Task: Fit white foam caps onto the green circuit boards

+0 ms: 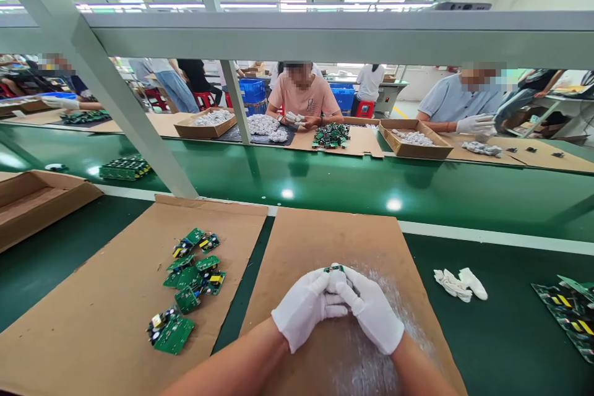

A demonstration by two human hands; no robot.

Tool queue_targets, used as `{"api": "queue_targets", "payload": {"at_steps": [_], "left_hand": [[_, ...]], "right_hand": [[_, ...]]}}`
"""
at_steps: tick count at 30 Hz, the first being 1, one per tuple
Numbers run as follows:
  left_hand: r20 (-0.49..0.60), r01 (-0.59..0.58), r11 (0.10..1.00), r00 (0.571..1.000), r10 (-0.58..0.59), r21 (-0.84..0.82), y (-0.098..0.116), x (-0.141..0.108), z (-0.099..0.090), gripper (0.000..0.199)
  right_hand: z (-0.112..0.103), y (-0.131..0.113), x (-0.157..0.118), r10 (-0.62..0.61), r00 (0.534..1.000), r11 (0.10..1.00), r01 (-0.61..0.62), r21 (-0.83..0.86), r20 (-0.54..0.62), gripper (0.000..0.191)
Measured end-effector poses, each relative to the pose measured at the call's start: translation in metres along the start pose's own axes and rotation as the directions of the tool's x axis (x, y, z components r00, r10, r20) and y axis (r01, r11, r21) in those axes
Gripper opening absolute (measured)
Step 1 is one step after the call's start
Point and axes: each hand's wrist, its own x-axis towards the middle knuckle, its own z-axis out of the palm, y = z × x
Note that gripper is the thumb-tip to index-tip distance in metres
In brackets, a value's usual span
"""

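White gloves cover both hands, which meet above the cardboard sheet in front of me. Between the fingertips is a small circuit board [335, 268]; only a green edge of it shows, and the rest is hidden by the gloves. My left hand [306, 304] is closed on it from the left. From the right, my right hand [371, 308] is closed on the same board, its fingers touching those of the left. Several green circuit boards [174, 331] with yellow and black parts lie loosely on the cardboard to the left.
Crumpled white gloves [457, 284] lie on the green bench at right, near a panel of boards [568, 312]. An open cardboard box [41, 201] stands at far left. A metal post [125, 93] slants down on the left. Across the green belt [325, 182], co-workers sit behind boxes of white pieces.
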Motion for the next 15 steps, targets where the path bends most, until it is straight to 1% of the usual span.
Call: {"api": "queue_targets", "payload": {"at_steps": [2, 4, 6, 8, 9, 11, 13, 15], "left_hand": [[0.006, -0.005, 0.999, 1.0, 0.004, 0.044, 0.001, -0.001, 0.001, 0.026], [0.032, -0.032, 0.994, 0.999, 0.029, 0.105, 0.003, -0.003, 0.002, 0.026], [0.047, -0.049, 0.99, 0.998, 0.043, 0.135, 0.005, -0.004, 0.001, 0.025], [0.056, -0.046, 0.986, 0.998, 0.037, 0.162, 0.006, -0.004, 0.0, 0.024], [0.061, -0.046, 0.982, 0.998, 0.036, 0.181, 0.006, -0.004, -0.001, 0.024], [0.041, -0.05, 0.976, 0.998, 0.042, 0.214, 0.006, -0.006, -0.003, 0.026], [-0.023, -0.047, 0.973, 0.998, 0.053, 0.228, 0.008, -0.008, -0.002, 0.026], [-0.057, -0.053, 0.966, 0.996, 0.069, 0.254, 0.016, -0.006, 0.001, 0.027]], "right_hand": [[-0.001, -0.002, 0.0, 0.002, 1.0, 0.999, -0.002, 0.037, -0.003, 0.036], [0.001, -0.002, 0.001, 0.006, 1.0, 0.998, -0.006, 0.059, -0.01, 0.039], [0.003, 0.0, 0.001, 0.003, 0.999, 1.0, -0.003, 0.025, -0.034, 0.043], [0.006, 0.001, 0.001, 0.002, 0.998, 1.0, -0.002, 0.002, -0.056, 0.052], [0.007, 0.0, 0.001, 0.007, 0.998, 0.999, -0.005, 0.04, -0.061, 0.059], [0.006, -0.001, 0.0, 0.034, 0.996, 0.978, -0.015, 0.207, -0.088, 0.069], [0.003, -0.005, 0.0, 0.061, 0.985, 0.928, 0.004, 0.372, -0.164, 0.07], [-0.001, -0.009, -0.001, 0.101, 0.958, 0.891, 0.032, 0.453, -0.267, 0.065]]}}
